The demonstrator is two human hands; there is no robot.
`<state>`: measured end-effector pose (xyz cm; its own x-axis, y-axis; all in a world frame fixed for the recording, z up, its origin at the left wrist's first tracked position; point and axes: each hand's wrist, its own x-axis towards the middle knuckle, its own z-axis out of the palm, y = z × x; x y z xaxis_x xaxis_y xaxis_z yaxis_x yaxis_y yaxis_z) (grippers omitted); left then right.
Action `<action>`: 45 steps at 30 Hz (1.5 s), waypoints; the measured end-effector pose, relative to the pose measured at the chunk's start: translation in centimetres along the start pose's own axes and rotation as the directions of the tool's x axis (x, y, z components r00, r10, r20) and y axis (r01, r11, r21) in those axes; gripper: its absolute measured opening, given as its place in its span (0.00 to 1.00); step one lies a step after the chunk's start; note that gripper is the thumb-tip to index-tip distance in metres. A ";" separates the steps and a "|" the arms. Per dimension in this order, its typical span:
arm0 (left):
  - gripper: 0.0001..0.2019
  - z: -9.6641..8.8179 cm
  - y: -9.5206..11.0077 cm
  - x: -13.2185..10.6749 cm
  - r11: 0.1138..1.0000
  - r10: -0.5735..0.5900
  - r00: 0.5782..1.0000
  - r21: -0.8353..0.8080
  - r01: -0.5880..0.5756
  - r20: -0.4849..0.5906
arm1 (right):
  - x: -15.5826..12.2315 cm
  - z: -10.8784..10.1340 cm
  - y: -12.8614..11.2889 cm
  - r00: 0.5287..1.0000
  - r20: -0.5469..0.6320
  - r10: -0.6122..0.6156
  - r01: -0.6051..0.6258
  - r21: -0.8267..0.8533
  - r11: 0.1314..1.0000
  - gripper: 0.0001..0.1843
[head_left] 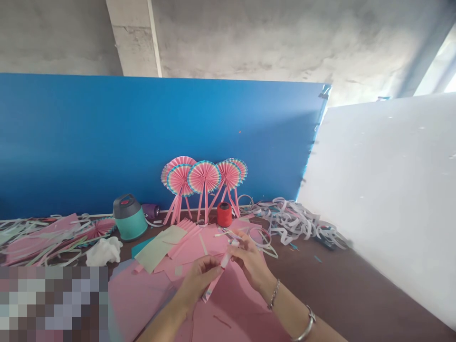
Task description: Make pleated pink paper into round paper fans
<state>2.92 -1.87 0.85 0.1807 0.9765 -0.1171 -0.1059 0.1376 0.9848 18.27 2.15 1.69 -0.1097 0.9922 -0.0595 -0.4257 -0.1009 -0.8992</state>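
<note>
Between my hands is a narrow folded paper strip [213,287], pale pink and white, slanting from lower left to upper right. My left hand [200,278] pinches it near the middle, where a small red mark shows. Around its upper end the fingers of my right hand [251,260] are closed; part of the strip is hidden behind them. Under both hands lie large pink paper sheets [242,304]. A red thread spool [224,214] stands just beyond my hands. Round pleated paper fans [204,177] on pink sticks lean against the blue panel behind.
A teal container with a grey lid [130,223] stands left, near crumpled white tissue [104,251]. Pale green paper [162,247] overlaps the pink sheets. Curled white paper strips [288,218] are heaped at back right. A blue panel [107,137] and a white panel [388,190] border the brown table [342,294].
</note>
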 end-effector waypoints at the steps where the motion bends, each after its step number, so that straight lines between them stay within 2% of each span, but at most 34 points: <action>1: 0.16 0.0 0.0 0.0 1.000 -0.009 1.000 -0.004 0.009 0.006 | 0.0 0.0 0.0 1.000 -0.003 -0.008 0.008 -0.001 1.000 0.30; 5: 0.16 0.0 -0.1 0.2 0.999 0.001 1.000 0.032 -0.001 -0.012 | 0.3 -0.1 0.4 0.999 0.001 -0.053 0.053 -0.070 0.996 0.29; 7: 0.16 -0.1 -0.4 0.5 0.997 0.019 0.999 0.076 -0.016 -0.043 | 0.3 -0.2 0.4 0.990 -0.054 -0.132 0.116 -0.228 0.967 0.29; 8: 0.16 -0.1 -0.6 0.6 0.995 0.029 0.998 0.099 -0.023 -0.059 | 0.2 -0.2 0.4 0.971 -0.074 -0.228 0.187 -0.360 0.914 0.28; 9: 0.16 -0.2 -0.9 0.8 0.992 0.041 0.996 0.118 -0.032 -0.073 | 0.0 -0.2 0.3 0.934 -0.058 -0.352 0.276 -0.508 0.816 0.25; 10: 0.16 -0.2 -1.0 0.9 0.990 0.054 0.995 0.134 -0.042 -0.087 | -0.3 -0.2 0.1 0.881 0.011 -0.473 0.368 -0.644 0.671 0.20; 11: 0.15 -0.3 -1.2 1.0 0.988 0.069 0.993 0.148 -0.054 -0.099 | -0.5 -0.2 -0.1 0.822 0.130 -0.555 0.456 -0.735 0.503 0.14; 12: 0.15 -0.3 -1.2 1.1 0.985 0.087 0.990 0.160 -0.068 -0.111 | -0.8 -0.1 -0.3 0.770 0.274 -0.577 0.536 -0.769 0.349 0.08; 13: 0.15 -0.3 -1.2 1.1 0.982 0.106 0.987 0.172 -0.084 -0.123 | -1.1 -0.1 -0.5 0.731 0.408 -0.547 0.602 -0.762 0.237 0.07; 14: 0.14 -0.3 -1.2 1.1 0.977 0.127 0.983 0.186 -0.101 -0.132 | -1.3 -0.1 -0.5 0.704 0.510 -0.494 0.655 -0.736 0.173 0.09; 15: 0.14 -0.3 -1.1 1.1 0.972 0.151 0.978 0.202 -0.121 -0.140 | -1.4 -0.1 -0.5 0.689 0.578 -0.437 0.690 -0.708 0.151 0.10; 17: 0.13 -0.3 -0.9 1.0 0.961 0.184 0.971 0.234 -0.145 -0.154 | -1.4 -0.1 -0.3 0.692 0.619 -0.371 0.709 -0.679 0.191 0.10; 20: 0.13 -0.2 -0.5 0.8 0.960 0.145 0.975 0.263 -0.097 -0.170 | -1.1 -0.2 0.1 0.762 0.531 -0.372 0.642 -0.695 0.324 0.08; 22: 0.13 -0.2 -0.4 0.7 0.959 0.129 0.977 0.272 -0.078 -0.173 | -0.8 -0.2 0.3 0.788 0.493 -0.369 0.612 -0.691 0.384 0.08; 26: 0.11 -0.1 -0.1 0.4 0.940 0.193 0.968 0.313 -0.135 -0.162 | -0.6 0.0 0.1 0.801 0.486 -0.350 0.598 -0.673 0.435 0.09; 31: 0.09 -0.2 -0.2 0.5 0.889 0.234 0.959 0.435 -0.144 -0.160 | -0.4 0.0 0.1 0.858 0.431 -0.282 0.514 -0.706 0.487 0.08; 35: 0.08 -0.4 -0.7 0.6 0.822 0.312 0.941 0.534 -0.197 -0.134 | -0.2 -0.2 0.4 0.864 0.426 -0.269 0.503 -0.717 0.482 0.08; 41: 0.08 -0.5 -1.2 0.8 0.761 0.374 0.919 0.607 -0.227 -0.126 | 0.0 -0.5 0.9 0.788 0.517 -0.334 0.613 -0.702 0.361 0.10; 45: 0.09 -0.4 -1.6 1.0 0.727 0.397 0.907 0.652 -0.215 -0.144 | -0.2 -0.4 1.4 0.763 0.537 -0.360 0.639 -0.711 0.295 0.09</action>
<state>2.85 -1.06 -0.90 -0.0186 0.9637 0.2663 0.5219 -0.2178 0.8247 18.10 1.87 0.28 -0.4129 0.7540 0.5108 0.4427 0.6563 -0.6110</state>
